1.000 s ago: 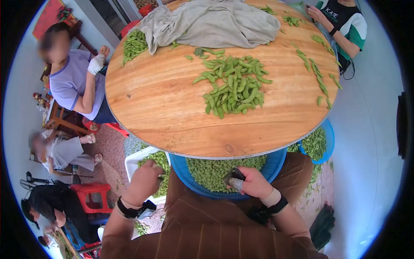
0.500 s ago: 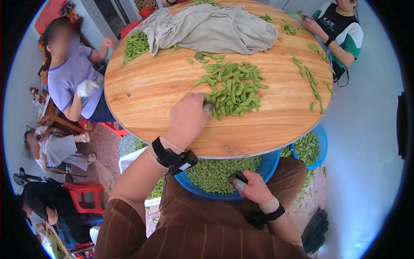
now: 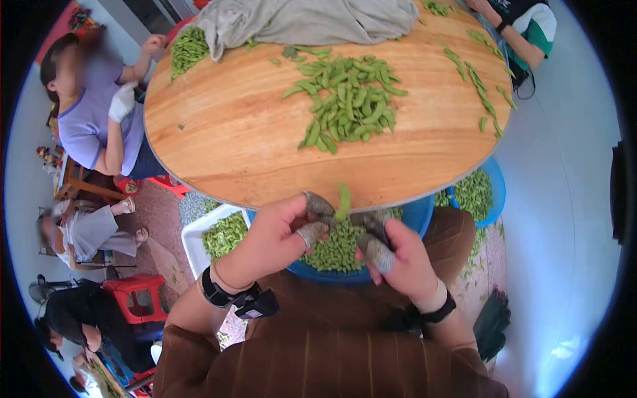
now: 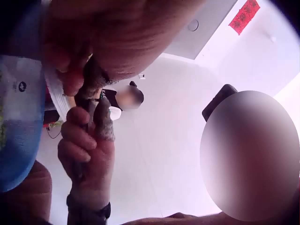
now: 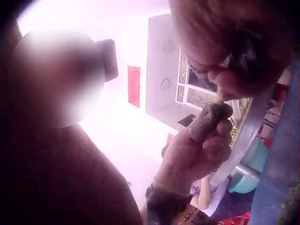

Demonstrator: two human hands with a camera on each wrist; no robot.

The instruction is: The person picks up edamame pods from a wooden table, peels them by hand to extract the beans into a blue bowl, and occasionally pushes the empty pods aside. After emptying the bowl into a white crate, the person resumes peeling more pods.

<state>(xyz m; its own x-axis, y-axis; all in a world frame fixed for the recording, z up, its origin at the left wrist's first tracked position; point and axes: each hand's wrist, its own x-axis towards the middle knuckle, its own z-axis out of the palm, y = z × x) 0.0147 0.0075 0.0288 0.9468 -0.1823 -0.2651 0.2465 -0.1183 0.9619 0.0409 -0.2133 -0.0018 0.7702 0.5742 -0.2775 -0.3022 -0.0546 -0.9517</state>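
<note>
A green edamame pod (image 3: 343, 202) stands up between both hands, just over the near edge of the table. My left hand (image 3: 272, 232) pinches it with thumb and forefinger, which wear worn grey covers. My right hand (image 3: 405, 259) is curled, its covered fingertips brought in at the pod's lower end. In the right wrist view a bit of the pod (image 5: 219, 96) shows between the fingers of the two hands. Under the hands, shelled beans (image 3: 335, 249) fill a blue basin (image 3: 418, 215) in my lap, partly hidden by the table.
A pile of pods (image 3: 352, 99) lies on the round wooden table (image 3: 225, 139), with a grey cloth (image 3: 305, 23) behind it. A white tray (image 3: 192, 242) stands at lower left, another blue basin (image 3: 496, 192) at right. Other people sit around, one wearing a white glove (image 3: 122, 103).
My left hand went from above the tray up to the pod pile, then came back to the basin with a pod. My right hand rose slightly to meet it.
</note>
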